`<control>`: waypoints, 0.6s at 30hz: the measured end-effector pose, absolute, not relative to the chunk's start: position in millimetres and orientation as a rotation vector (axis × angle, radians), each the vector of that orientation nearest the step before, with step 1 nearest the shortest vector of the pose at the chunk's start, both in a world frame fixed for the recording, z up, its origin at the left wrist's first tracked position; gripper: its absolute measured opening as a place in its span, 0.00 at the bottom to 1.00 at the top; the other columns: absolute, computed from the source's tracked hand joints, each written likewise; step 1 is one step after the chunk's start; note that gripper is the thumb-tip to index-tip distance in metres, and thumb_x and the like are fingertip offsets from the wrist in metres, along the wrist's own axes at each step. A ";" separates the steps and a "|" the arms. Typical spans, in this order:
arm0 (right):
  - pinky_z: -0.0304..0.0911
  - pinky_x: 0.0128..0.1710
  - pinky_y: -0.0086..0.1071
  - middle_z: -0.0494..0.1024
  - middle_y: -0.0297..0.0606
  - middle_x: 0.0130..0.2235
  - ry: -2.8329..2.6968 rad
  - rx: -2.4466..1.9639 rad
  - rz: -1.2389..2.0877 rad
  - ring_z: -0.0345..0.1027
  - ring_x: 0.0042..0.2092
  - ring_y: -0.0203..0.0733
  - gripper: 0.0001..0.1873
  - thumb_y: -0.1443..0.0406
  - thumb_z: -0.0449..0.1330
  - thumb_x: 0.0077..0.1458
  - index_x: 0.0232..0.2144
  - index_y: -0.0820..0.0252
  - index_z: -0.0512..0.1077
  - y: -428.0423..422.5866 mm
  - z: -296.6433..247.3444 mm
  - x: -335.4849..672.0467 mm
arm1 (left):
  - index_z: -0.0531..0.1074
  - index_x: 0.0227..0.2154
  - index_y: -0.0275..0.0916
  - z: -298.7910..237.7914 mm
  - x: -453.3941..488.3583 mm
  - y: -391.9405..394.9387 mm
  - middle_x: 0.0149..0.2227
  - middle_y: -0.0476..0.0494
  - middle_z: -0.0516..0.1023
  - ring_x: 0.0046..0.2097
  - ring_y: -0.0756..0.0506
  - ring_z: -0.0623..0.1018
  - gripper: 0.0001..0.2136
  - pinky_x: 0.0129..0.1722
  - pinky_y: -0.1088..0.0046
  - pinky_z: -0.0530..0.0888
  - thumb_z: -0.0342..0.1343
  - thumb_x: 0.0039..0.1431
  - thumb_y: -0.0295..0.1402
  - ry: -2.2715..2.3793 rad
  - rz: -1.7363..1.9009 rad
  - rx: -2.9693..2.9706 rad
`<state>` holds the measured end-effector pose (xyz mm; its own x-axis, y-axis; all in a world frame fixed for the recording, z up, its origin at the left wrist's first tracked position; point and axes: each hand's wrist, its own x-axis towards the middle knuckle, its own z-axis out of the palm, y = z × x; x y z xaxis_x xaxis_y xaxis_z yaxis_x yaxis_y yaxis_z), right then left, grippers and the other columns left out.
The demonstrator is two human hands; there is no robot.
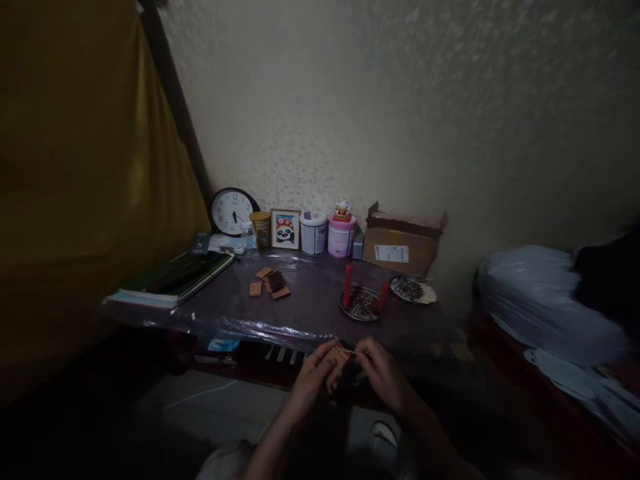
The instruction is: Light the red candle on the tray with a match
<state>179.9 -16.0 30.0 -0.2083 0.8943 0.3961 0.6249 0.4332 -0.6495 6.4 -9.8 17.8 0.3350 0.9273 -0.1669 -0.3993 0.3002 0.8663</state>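
Observation:
Low in front of the table edge, my left hand (314,377) is closed around a small tan matchbox (336,371), with pale match ends and red showing at its top. My right hand (381,375) pinches a thin pale matchstick (349,351) that lies across the top of the box. Beyond my hands, a round metal plate (361,318) bears an upright red candle (347,287), a leaning red candle (383,297) and dark bits. To its right, another plate (400,295) holds many matchsticks (425,293) with dark ends. Several more matchboxes (274,283) lie left on the table.
The table (305,307) has a clear plastic cover. A clock (234,211), a framed panda picture (285,230), tubs (314,233) and an open cardboard box (400,250) line the wall. Books (175,283) lie at left, a white bag (545,300) at right.

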 end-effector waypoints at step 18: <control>0.65 0.33 0.33 0.76 0.35 0.26 -1.346 -1.342 0.905 0.71 0.30 0.42 0.11 0.57 0.58 0.47 0.28 0.59 0.72 -12.1 37.5 178.7 | 0.73 0.44 0.38 27.8 9.2 -13.6 0.45 0.37 0.77 0.32 0.47 0.76 0.21 0.26 0.77 0.68 0.62 0.43 0.31 0.657 1.137 0.657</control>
